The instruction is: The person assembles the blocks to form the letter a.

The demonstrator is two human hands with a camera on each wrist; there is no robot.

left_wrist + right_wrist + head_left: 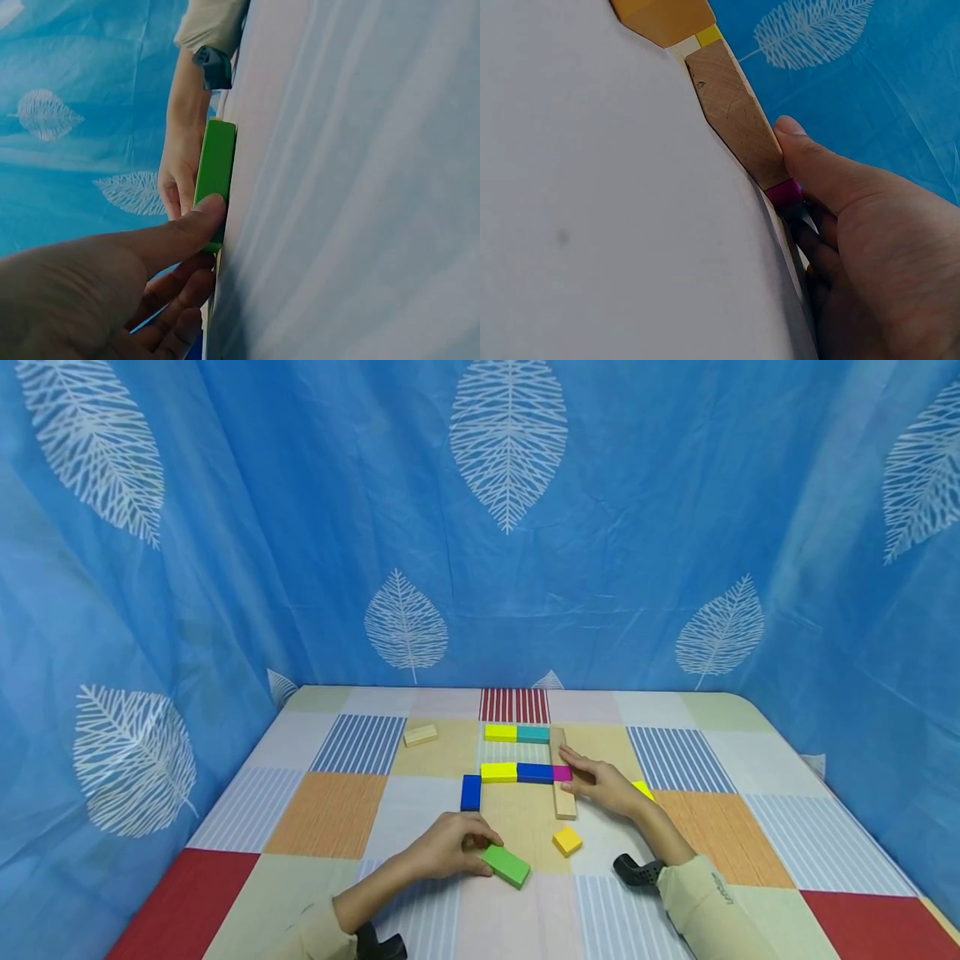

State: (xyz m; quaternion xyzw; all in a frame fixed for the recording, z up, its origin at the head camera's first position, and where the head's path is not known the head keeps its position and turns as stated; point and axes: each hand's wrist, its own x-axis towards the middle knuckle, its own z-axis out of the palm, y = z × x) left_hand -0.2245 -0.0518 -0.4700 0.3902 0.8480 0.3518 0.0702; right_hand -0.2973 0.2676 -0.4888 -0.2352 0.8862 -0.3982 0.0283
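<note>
My left hand pinches a green block by its near-left end, thumb against the index side. In the left wrist view the green block stands out past the thumb, close over the cloth. My right hand lies at the right side of the block layout, thumb and fingers spread and touching it around a magenta block. A plain wooden block extends beyond the magenta one, and another plain wooden block lies nearer. In the right wrist view my thumb is beside the wooden block.
Yellow and blue blocks join the magenta one in a row. Another blue block lies at its left end. Farther back are yellow and teal blocks. An orange-yellow block and a loose wooden block lie apart.
</note>
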